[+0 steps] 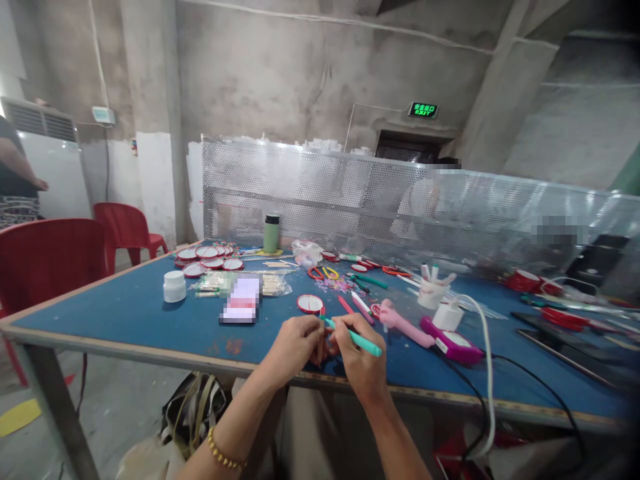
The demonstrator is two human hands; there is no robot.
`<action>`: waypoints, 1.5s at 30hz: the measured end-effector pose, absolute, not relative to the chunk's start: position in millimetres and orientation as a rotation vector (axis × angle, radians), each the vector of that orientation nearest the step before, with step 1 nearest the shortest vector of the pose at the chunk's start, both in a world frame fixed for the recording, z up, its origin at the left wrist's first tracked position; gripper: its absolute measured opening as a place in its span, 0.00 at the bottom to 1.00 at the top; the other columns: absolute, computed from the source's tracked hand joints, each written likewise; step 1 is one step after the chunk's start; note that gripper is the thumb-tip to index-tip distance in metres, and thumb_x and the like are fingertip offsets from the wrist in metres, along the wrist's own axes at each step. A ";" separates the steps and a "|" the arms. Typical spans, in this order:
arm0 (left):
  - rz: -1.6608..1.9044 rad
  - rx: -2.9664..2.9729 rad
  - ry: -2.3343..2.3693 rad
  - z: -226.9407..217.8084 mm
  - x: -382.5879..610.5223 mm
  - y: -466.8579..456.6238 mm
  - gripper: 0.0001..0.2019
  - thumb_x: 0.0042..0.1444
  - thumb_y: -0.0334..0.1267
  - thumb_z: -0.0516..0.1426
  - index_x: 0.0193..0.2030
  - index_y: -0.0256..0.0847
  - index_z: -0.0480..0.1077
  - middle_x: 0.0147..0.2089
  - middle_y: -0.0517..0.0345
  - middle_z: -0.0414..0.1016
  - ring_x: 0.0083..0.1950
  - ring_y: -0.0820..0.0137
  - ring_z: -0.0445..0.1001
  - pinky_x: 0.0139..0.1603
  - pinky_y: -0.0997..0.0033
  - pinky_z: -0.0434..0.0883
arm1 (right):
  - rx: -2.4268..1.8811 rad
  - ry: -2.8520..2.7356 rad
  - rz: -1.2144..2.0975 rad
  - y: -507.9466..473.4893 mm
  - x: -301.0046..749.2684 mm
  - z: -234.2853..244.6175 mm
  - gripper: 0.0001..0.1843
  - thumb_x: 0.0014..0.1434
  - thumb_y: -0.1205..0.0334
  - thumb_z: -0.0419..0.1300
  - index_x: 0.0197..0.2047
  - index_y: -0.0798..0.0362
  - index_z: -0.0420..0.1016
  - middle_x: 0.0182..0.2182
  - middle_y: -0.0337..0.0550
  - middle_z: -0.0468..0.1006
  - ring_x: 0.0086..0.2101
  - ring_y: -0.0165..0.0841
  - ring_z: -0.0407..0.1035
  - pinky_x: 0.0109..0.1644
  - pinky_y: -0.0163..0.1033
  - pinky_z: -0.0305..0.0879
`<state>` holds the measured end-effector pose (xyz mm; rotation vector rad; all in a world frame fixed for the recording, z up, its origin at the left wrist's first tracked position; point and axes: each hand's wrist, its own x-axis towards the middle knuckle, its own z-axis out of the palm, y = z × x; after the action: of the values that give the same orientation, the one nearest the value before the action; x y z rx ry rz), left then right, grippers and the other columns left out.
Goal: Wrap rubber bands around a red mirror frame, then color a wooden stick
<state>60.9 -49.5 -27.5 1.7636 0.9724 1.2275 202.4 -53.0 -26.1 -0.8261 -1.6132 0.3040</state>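
My right hand (363,363) is closed around a turquoise marker pen (367,344), its tip pointing left toward my other hand. My left hand (295,341) pinches a thin wooden stick (321,343) with some red and green near its upper end. The marker's tip is close to the stick; whether they touch, I cannot tell. Just beyond my hands lies a small white disc with a red rim (310,304). Pink and white marker pens (361,307) lie to its right. A pink glue gun (403,323) rests right of my right hand.
A phone (241,300), a white jar (175,288) and packed sticks (206,283) lie to the left. More red-rimmed discs (207,252) and a green bottle (271,235) stand behind. At right are a purple box with cables (453,341), a pen cup (431,293) and tablets (563,357).
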 end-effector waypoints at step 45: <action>1.214 1.750 0.990 -25.8 60.7 -52.2 0.11 0.55 0.36 0.49 0.23 0.41 0.63 0.20 0.61 0.70 0.22 0.73 0.69 0.26 0.76 0.66 | -0.832 -1.607 0.296 -52.8 202.0 -26.3 0.11 0.63 0.59 0.57 0.28 0.52 0.71 0.18 0.35 0.72 0.18 0.28 0.68 0.22 0.30 0.67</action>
<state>60.7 -52.2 -25.8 1.7499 0.9899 1.2140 202.0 -52.8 -26.3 -0.8323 -1.6072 0.2957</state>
